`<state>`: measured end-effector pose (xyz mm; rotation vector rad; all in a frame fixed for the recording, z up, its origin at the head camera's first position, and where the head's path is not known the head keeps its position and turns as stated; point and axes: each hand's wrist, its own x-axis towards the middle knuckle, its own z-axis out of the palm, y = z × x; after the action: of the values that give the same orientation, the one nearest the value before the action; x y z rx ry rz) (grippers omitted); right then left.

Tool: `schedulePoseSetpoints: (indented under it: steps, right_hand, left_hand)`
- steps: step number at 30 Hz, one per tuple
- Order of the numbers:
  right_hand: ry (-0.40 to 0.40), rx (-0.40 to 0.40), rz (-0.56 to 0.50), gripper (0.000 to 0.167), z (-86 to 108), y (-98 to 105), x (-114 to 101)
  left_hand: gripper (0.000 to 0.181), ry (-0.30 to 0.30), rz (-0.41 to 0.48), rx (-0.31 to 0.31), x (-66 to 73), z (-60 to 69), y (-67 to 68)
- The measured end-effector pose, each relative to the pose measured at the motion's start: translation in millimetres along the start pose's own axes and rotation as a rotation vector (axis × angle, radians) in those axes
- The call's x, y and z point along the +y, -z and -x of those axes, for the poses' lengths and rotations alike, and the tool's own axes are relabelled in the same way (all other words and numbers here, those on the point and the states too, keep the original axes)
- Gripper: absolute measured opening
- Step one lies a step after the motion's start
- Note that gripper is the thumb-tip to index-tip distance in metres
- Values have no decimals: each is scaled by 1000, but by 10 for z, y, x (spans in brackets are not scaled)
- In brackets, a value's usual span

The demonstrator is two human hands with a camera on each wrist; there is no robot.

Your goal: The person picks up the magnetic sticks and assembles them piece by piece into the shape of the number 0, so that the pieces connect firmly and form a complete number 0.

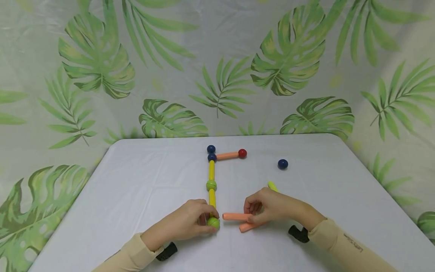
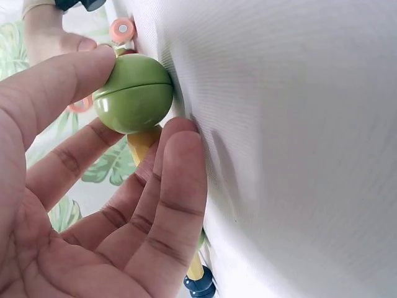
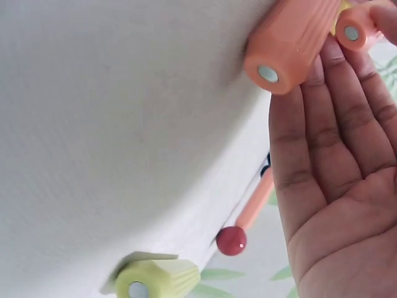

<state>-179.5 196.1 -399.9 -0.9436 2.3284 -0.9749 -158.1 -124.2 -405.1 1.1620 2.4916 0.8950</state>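
My left hand (image 1: pixel 188 221) holds a green ball (image 1: pixel 213 223) between thumb and fingers; the left wrist view shows the thumb on its surface. This ball sits at the near end of a yellow rod (image 1: pixel 212 197), which leads up to a second green ball (image 1: pixel 211 185). To the right, my right hand (image 1: pixel 272 206) pinches an orange rod (image 1: pixel 236 216), its free end pointing at the held ball with a small gap between. Just below lies another orange rod (image 1: pixel 249 227) on the table, partly covered by that hand. Both rods show metal discs in their ends.
Farther up, another yellow rod (image 1: pixel 212 170) reaches a blue ball (image 1: pixel 212 157), with a second blue ball (image 1: pixel 211 149) behind it. From there an orange rod (image 1: pixel 227 155) runs to a red ball (image 1: pixel 242 153). A loose blue ball (image 1: pixel 283 164) and a yellow-green rod (image 1: pixel 273 186) lie at right.
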Motion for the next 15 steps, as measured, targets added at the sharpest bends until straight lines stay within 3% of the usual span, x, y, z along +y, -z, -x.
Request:
schedulePoseSetpoints:
  steps: [5, 15]
  right_hand:
    - [35, -19, -4, 8, 31, -6, -4]
    - [76, -37, 5, 7, 135, 2, 3]
  left_hand:
    - [19, -14, 27, -15, -5, -5, 26]
    - [19, 40, 98, -44, -44, -1, 47]
